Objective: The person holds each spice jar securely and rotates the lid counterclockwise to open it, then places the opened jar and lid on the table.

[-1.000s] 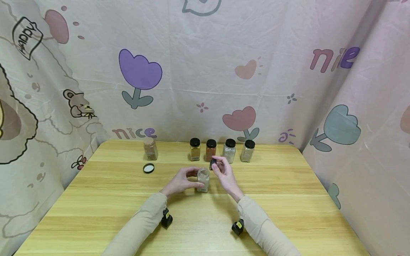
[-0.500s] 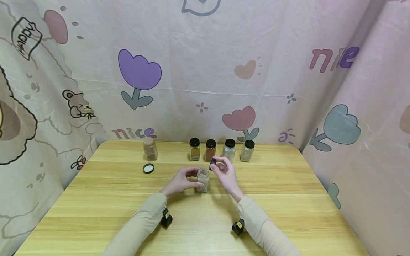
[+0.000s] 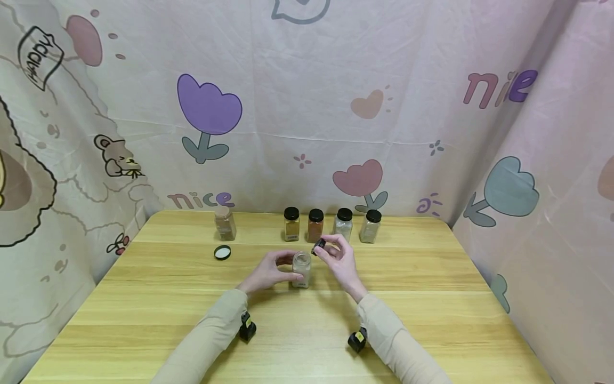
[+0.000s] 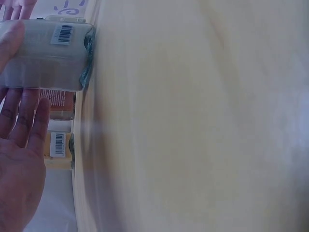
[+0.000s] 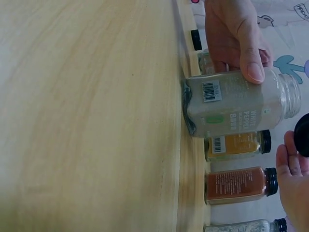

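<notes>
My left hand (image 3: 268, 273) grips a clear glass spice jar (image 3: 301, 271) between thumb and fingers. Its printing reads "white pepper" in the right wrist view, and its threaded mouth is uncovered. Pale powder fills much of the jar, which stands upright close over the table. Just right of the mouth, my right hand (image 3: 341, 264) pinches a small black lid (image 3: 318, 245), tilted and apart from the jar. In the left wrist view the thumb lies across the front of the jar (image 4: 48, 55), and the lid is out of sight.
Along the back of the wooden table (image 3: 158, 304) stand capped jars: a yellow one (image 3: 291, 226), a reddish one (image 3: 315, 226) and two pale ones. A lidless brown jar (image 3: 225, 226) is at back left, with a loose black lid (image 3: 222, 252), white inside up, before it.
My left hand has shifted the jar slightly left, widening the gap to the lid. The lid in my right hand has tilted over a little more.
</notes>
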The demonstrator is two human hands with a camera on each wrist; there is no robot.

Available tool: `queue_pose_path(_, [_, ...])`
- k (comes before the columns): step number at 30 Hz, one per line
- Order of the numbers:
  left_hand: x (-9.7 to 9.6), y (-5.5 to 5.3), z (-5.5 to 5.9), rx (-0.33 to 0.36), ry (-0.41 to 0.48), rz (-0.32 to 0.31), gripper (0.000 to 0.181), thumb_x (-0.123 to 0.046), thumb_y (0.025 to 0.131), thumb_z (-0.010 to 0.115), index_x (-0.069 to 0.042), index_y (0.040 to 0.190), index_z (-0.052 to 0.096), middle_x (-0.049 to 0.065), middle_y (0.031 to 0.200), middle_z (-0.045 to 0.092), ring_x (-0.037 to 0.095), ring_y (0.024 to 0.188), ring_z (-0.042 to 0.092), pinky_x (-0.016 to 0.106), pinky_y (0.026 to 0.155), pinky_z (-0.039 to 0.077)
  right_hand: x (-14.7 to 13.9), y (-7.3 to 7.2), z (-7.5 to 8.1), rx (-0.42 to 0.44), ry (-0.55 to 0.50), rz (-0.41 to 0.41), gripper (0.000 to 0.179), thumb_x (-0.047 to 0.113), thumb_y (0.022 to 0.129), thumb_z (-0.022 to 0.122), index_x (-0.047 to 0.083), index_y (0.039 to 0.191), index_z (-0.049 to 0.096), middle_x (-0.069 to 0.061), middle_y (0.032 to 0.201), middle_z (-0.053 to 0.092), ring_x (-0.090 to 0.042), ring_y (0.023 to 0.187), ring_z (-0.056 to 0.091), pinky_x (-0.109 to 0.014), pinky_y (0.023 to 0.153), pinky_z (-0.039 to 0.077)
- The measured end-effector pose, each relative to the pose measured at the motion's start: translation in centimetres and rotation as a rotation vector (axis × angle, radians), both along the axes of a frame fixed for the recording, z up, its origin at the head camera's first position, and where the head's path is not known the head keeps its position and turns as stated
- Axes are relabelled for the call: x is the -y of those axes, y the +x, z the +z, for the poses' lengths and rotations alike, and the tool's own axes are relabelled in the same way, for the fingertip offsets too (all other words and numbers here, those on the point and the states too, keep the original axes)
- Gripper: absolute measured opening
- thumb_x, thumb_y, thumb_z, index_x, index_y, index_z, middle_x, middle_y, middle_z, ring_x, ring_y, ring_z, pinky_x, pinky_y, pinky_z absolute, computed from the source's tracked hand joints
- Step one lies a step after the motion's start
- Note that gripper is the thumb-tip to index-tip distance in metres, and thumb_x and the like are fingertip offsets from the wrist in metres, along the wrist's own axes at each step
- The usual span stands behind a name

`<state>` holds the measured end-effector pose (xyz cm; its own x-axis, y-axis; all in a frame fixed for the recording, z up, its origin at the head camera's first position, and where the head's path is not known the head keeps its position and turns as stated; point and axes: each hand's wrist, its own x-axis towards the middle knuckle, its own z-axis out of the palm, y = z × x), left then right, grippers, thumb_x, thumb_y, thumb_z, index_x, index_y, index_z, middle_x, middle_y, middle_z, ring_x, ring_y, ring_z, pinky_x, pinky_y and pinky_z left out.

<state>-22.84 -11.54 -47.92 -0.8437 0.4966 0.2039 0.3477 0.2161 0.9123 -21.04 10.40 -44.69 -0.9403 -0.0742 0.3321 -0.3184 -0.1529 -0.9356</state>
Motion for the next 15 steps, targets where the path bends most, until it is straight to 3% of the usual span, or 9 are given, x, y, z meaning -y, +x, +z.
queue_pose_path(9, [0.7,-0.2,0.0,-0.004,-0.002,0.019,0.058,-0.014,0.08,0.085,-0.002,0.132,0.062,0.018,0.121,0.071,0.03,0.111,0.068,0.044,0.101,0.056,-0.1,0.0,0.0,0.064,0.009,0.023,0.042,-0.007,0.091,0.065,-0.017,0.129,0.051,-0.027,0.122,0.057,-0.002,0.088,0.069,-0.016,0.084,0.058])
queue_pose_path(15, [1.4,-0.2,0.2,0.008,-0.01,0.042,0.059,-0.014,0.081,0.084,-0.001,0.133,0.061,0.019,0.121,0.071,0.03,0.111,0.068,0.045,0.101,0.057,-0.1,0.0,-0.2,0.123,0.008,0.039,0.045,-0.006,0.089,0.066,-0.017,0.13,0.049,-0.027,0.121,0.059,-0.003,0.087,0.069,-0.018,0.086,0.058])
